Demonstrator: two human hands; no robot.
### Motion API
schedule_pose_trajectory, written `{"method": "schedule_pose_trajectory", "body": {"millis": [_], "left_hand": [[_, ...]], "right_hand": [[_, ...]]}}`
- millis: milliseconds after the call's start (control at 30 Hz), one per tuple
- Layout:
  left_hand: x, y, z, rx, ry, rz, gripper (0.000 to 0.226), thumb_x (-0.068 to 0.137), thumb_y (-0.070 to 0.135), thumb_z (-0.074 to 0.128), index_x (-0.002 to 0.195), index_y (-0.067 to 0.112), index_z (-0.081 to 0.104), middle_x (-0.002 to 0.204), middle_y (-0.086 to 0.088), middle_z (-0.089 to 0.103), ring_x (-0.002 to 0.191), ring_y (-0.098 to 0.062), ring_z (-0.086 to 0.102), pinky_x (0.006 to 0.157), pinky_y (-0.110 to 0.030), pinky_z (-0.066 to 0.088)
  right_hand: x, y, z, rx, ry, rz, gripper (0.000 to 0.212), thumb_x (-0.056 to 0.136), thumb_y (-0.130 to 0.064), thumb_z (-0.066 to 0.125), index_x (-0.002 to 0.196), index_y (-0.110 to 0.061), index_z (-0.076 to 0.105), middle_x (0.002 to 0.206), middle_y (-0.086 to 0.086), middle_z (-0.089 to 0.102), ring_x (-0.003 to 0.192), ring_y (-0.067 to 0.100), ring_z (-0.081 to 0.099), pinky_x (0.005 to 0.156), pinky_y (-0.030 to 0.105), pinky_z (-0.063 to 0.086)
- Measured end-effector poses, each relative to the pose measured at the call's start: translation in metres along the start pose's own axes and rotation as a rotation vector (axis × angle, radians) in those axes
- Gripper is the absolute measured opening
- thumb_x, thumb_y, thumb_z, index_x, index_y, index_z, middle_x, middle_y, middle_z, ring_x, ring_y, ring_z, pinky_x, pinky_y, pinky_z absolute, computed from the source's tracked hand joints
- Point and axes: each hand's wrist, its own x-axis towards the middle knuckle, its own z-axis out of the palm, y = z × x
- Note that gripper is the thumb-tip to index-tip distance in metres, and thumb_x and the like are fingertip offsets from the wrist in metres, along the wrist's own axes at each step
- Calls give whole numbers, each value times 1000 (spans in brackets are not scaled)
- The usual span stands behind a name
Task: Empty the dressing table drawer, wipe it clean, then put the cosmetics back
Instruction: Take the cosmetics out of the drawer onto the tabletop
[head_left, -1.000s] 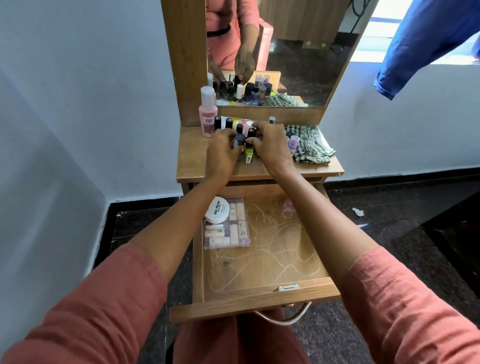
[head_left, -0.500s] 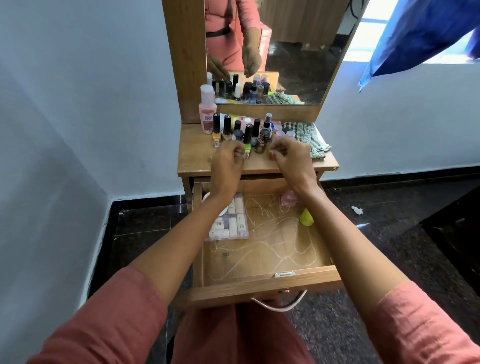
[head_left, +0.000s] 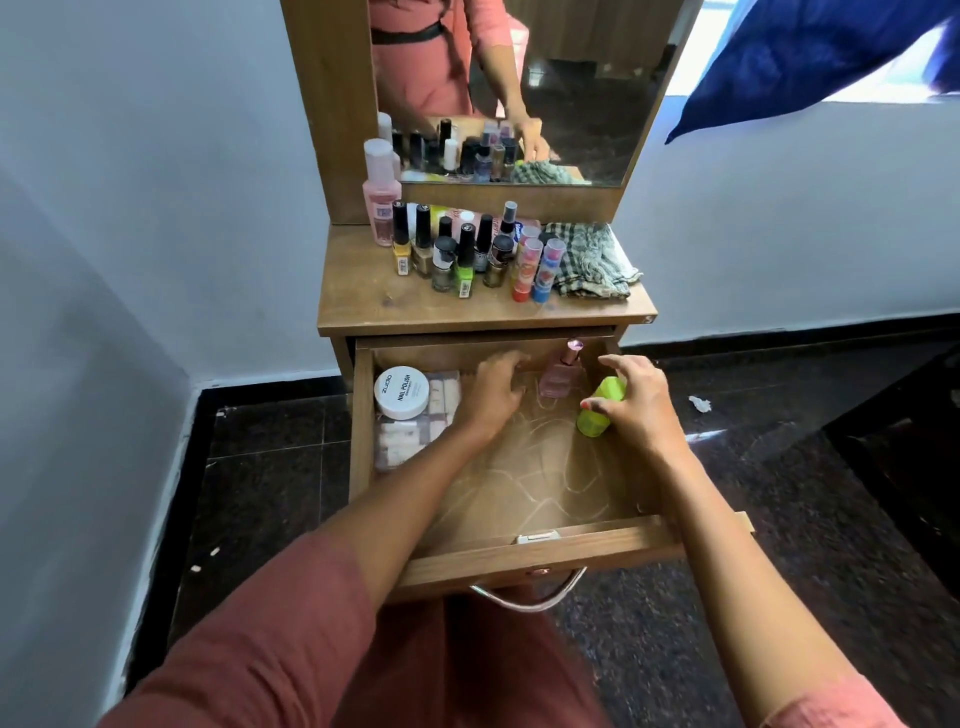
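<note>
Left hand (head_left: 493, 397) palm-down (fingers (head_left: 511, 364) slack, empty); right hand (head_left: 641, 402), fingers (head_left: 621, 364) splayed, touches green bottle (head_left: 595, 422)

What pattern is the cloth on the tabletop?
The crumpled cloth shows dark-and-white checks; head view.

Left hand (head_left: 493, 397): blurred near the back edge of the drawer (head_left: 362, 415). Whether its curled fingers hold anything cannot be told.

Right hand (head_left: 636, 402): covers the right side of the green bottle (head_left: 592, 415). Grip not determinable.

Pink bottle (head_left: 560, 375), at the drawer's back edge: blurred, label unreadable.

Clear box (head_left: 400, 447), by the drawer's left wall: right edge hidden behind the left forearm.

Nail polish bottles (head_left: 465, 260) on the tabletop (head_left: 363, 304): labels too small to read.

Mirror (head_left: 597, 104): cut off by the picture's top edge.
</note>
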Motion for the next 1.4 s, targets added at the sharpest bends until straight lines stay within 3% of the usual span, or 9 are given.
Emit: {"method": "schedule_pose_trajectory", "body": {"millis": [200,333,433,700,933,1100,1200,1300,1400], "left_hand": [[18,15,22,1,-64,-26,48,82,-9,56,128,-1,48,131,-18,52,124,-27,47,105,-26,34],[31,15,32,36,-126,-70,43,83,-6,54,125,-2,50,127,-21,55,120,-32,51,98,-29,38],[35,16,36,1,-129,-105,39,83,-1,58,122,0,54,122,-21,60,115,-32,56,93,-31,42],[23,15,37,-151,-38,-92,39,76,-3,68,114,-3,60,113,-21,65,106,-27,62,85,-19,42],[0,12,16,-149,60,-55,31,81,-2,61,112,0,62,109,-16,67,101,-25,63,86,-28,46],[-18,15,-22,-203,130,-12,34,78,3,68,112,3,62,109,-12,68,102,-20,63,89,-29,49],[-23,18,-51,-212,195,-11,34,79,4,67,113,3,62,108,-12,68,99,-21,64,87,-30,50],[-22,20,-79,-195,271,-1,35,78,5,68,113,4,62,107,-11,69,99,-19,63,85,-25,49],[-16,20,-103,-222,323,1,35,78,3,68,113,4,62,111,-13,67,103,-21,63,87,-25,48]], "right_hand": [[2,15,4,-205,-57,-54,59,72,-1,69,127,-10,50,127,12,54,117,31,42,99,35,34],[6,18,3,-364,-118,-95,56,74,-7,67,127,-12,50,126,8,55,114,31,42,97,41,38],[8,18,2,-383,-136,-97,54,74,-8,67,125,-12,50,124,10,56,113,31,42,96,40,38],[2,13,2,-404,-60,-80,45,71,-17,70,113,-14,55,109,11,61,106,31,48,88,39,36],[-6,-4,-4,-37,-50,-64,49,67,-9,74,111,-8,53,111,12,60,103,28,56,86,33,43],[-4,-33,-13,130,35,-107,48,65,-2,76,108,-1,56,105,17,62,89,21,54,70,9,30],[1,-58,-16,153,72,-150,50,66,-6,78,111,-1,56,106,17,62,89,16,52,72,12,34],[9,-84,-17,187,123,-185,54,67,-7,78,115,1,54,111,19,61,100,26,57,83,25,45],[17,-105,-15,210,193,-212,57,68,-5,77,119,2,52,111,20,61,97,22,55,79,12,38]]}}
